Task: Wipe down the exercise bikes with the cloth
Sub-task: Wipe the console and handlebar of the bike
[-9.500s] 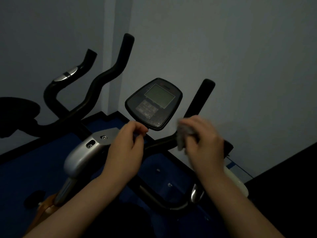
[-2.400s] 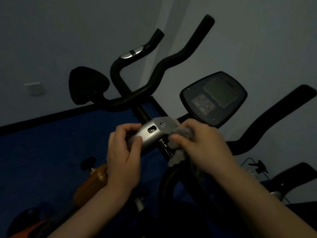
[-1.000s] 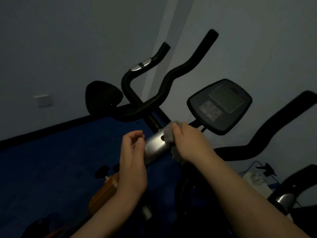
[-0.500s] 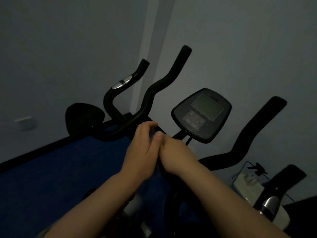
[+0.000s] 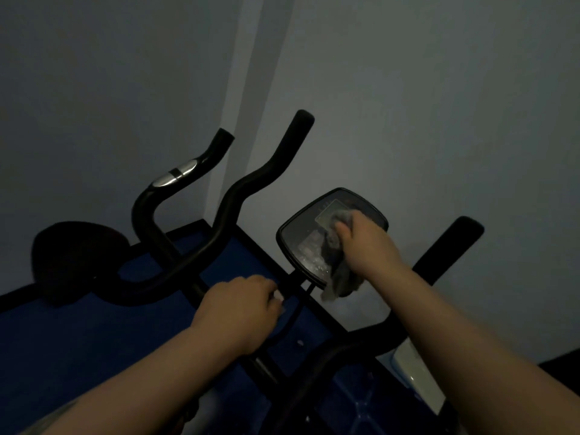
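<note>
The room is dim. A black exercise bike stands before me with its console (image 5: 306, 243) tilted up toward me. My right hand (image 5: 367, 246) presses a grey cloth (image 5: 337, 265) against the console face, and the cloth hangs below the console's lower edge. My left hand (image 5: 241, 309) is closed around the black handlebar stem just below the console. The bike's left handlebar (image 5: 251, 189) curves up to the wall, and the right handlebar (image 5: 448, 249) rises behind my right forearm.
A second bike's handlebar (image 5: 175, 180) with a silver pulse sensor and its dark saddle (image 5: 75, 259) stand close on the left. Grey walls meet in a corner behind. Blue floor matting (image 5: 62, 340) lies below. A white object (image 5: 417, 378) sits on the floor at the right.
My right hand has lifted the cloth from the silver stem bracket up onto the console screen. My left hand has come apart from it and gripped the stem. The view has tilted up.
</note>
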Demonstrator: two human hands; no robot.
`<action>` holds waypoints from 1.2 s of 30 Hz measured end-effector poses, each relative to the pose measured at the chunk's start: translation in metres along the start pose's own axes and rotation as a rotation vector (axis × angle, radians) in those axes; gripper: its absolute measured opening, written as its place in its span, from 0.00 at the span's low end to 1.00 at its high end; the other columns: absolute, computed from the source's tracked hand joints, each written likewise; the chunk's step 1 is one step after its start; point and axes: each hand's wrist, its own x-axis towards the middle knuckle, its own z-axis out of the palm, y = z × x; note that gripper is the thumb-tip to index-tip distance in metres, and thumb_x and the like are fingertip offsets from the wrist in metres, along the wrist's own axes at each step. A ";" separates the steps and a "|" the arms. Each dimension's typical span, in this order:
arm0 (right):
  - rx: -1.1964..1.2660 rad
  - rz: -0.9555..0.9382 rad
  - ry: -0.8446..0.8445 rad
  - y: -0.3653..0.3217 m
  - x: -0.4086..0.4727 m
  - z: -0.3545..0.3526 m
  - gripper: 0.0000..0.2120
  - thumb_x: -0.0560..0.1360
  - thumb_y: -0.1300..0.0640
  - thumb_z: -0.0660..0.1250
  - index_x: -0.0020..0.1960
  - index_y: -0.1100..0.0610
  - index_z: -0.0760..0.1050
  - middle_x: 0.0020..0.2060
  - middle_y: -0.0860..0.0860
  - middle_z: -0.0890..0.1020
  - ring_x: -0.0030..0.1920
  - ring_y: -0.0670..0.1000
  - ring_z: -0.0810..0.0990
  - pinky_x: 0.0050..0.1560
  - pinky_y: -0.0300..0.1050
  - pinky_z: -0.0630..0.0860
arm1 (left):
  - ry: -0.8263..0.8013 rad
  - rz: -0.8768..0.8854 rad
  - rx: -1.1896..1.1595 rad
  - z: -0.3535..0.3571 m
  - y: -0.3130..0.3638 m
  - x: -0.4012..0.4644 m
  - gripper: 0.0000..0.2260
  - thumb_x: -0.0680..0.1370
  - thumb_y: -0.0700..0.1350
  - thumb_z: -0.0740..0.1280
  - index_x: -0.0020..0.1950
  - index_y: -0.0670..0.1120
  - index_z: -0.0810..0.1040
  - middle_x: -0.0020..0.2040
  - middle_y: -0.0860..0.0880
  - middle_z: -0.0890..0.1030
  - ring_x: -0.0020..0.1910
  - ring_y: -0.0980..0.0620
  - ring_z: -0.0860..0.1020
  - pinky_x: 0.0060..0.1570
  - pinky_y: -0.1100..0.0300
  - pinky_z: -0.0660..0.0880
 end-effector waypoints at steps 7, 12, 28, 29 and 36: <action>-0.263 -0.225 0.011 -0.019 0.036 0.060 0.29 0.82 0.48 0.48 0.77 0.56 0.42 0.77 0.53 0.44 0.77 0.51 0.42 0.75 0.53 0.39 | 0.097 0.019 -0.049 0.004 -0.004 0.000 0.14 0.79 0.58 0.54 0.55 0.55 0.75 0.53 0.57 0.78 0.49 0.55 0.76 0.48 0.59 0.71; -0.444 -0.368 -0.298 0.001 -0.012 0.049 0.32 0.81 0.44 0.46 0.76 0.55 0.34 0.76 0.50 0.35 0.75 0.49 0.35 0.75 0.51 0.37 | 0.106 0.047 -0.062 0.005 -0.007 -0.003 0.14 0.79 0.60 0.55 0.57 0.57 0.74 0.55 0.57 0.79 0.50 0.55 0.75 0.45 0.59 0.67; -0.502 -0.197 -0.316 -0.013 -0.027 0.056 0.35 0.80 0.41 0.44 0.74 0.58 0.28 0.74 0.53 0.31 0.74 0.52 0.32 0.73 0.50 0.34 | 0.155 0.073 -0.047 0.008 -0.011 -0.001 0.14 0.77 0.62 0.55 0.53 0.57 0.75 0.50 0.55 0.79 0.48 0.53 0.75 0.42 0.57 0.63; -0.571 -0.116 -0.348 -0.004 -0.035 0.048 0.36 0.80 0.40 0.43 0.73 0.59 0.26 0.73 0.54 0.29 0.74 0.53 0.30 0.72 0.50 0.33 | 0.156 0.078 -0.042 0.008 -0.011 -0.001 0.15 0.77 0.62 0.55 0.52 0.56 0.75 0.49 0.54 0.80 0.47 0.53 0.75 0.42 0.57 0.63; -0.476 0.206 -0.238 0.012 -0.001 0.031 0.37 0.79 0.39 0.39 0.72 0.63 0.27 0.73 0.59 0.29 0.74 0.57 0.31 0.74 0.53 0.35 | 0.161 0.093 -0.041 0.009 -0.013 -0.001 0.18 0.78 0.63 0.55 0.61 0.57 0.74 0.56 0.54 0.80 0.53 0.53 0.75 0.45 0.59 0.63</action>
